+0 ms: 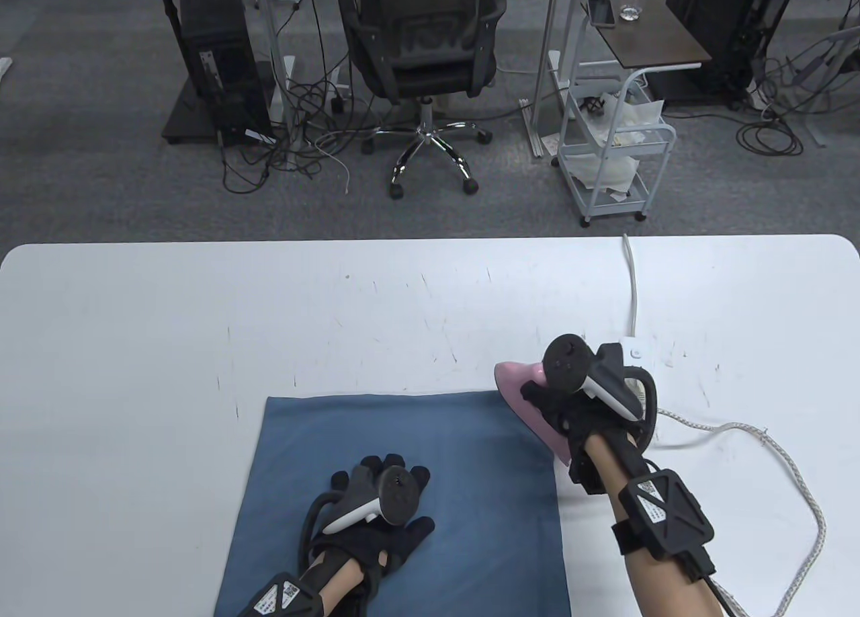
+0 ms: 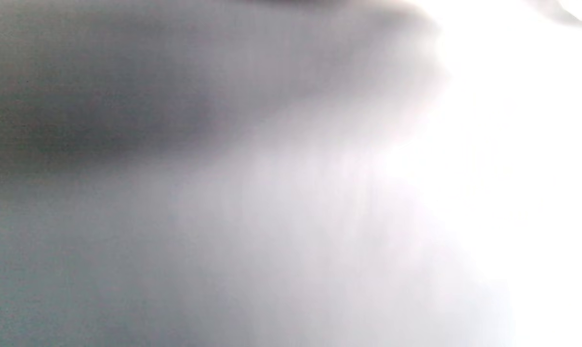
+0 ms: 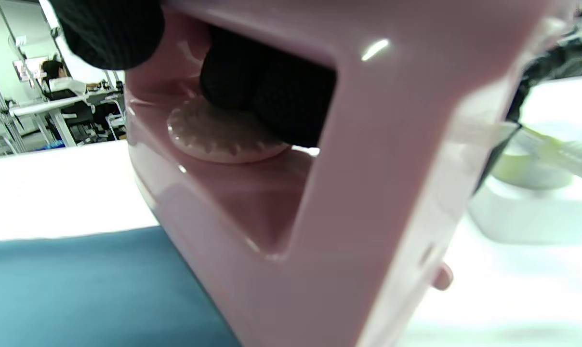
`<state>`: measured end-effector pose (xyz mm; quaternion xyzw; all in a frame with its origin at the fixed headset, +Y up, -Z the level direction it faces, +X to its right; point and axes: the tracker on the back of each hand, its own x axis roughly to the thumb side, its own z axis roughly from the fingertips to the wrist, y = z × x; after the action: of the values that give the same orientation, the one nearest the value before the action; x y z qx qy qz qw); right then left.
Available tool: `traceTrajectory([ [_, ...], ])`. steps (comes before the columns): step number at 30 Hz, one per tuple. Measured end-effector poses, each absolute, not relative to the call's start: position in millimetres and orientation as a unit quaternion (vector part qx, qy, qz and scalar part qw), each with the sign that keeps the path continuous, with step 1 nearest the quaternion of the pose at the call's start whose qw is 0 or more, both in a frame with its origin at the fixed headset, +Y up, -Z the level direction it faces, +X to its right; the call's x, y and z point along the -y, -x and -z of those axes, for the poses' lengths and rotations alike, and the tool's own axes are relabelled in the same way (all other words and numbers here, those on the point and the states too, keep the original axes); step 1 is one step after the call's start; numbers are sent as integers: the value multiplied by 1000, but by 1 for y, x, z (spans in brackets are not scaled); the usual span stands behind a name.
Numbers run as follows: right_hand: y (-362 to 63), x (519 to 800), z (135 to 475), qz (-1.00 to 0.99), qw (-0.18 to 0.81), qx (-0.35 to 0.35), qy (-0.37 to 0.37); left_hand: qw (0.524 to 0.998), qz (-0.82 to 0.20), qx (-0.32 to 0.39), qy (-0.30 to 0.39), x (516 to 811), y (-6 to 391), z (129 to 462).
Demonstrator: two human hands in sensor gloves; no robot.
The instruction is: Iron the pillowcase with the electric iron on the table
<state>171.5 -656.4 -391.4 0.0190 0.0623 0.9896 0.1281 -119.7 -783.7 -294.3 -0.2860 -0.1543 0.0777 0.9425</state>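
Note:
A blue pillowcase (image 1: 457,456) lies flat on the white table (image 1: 201,321) near its front edge. My left hand (image 1: 386,486) rests flat on the pillowcase with fingers spread. My right hand (image 1: 561,402) grips the handle of a pink electric iron (image 1: 521,392), which sits at the pillowcase's right far corner, tilted. In the right wrist view my gloved fingers (image 3: 267,91) wrap through the pink iron's (image 3: 349,193) handle above its dial (image 3: 223,137), with the pillowcase (image 3: 79,284) beside it. The left wrist view is a grey blur.
A white power strip (image 1: 635,355) lies just behind the iron, its white cable (image 1: 631,274) running to the table's far edge. The iron's braided cord (image 1: 799,482) loops across the table's right side. An office chair (image 1: 423,46) and a white cart (image 1: 615,153) stand beyond the table.

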Motion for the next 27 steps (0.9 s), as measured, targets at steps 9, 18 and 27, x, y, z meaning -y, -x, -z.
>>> traceTrajectory([
  [9,-207,632,365,-949,300,-99,-15,984,-96,130,71,673,158,303],
  [18,-242,627,344,-915,399,-59,9,987,-99,118,36,650,180,297],
  [27,-321,620,315,-879,437,113,153,984,-118,123,43,650,183,296],
])
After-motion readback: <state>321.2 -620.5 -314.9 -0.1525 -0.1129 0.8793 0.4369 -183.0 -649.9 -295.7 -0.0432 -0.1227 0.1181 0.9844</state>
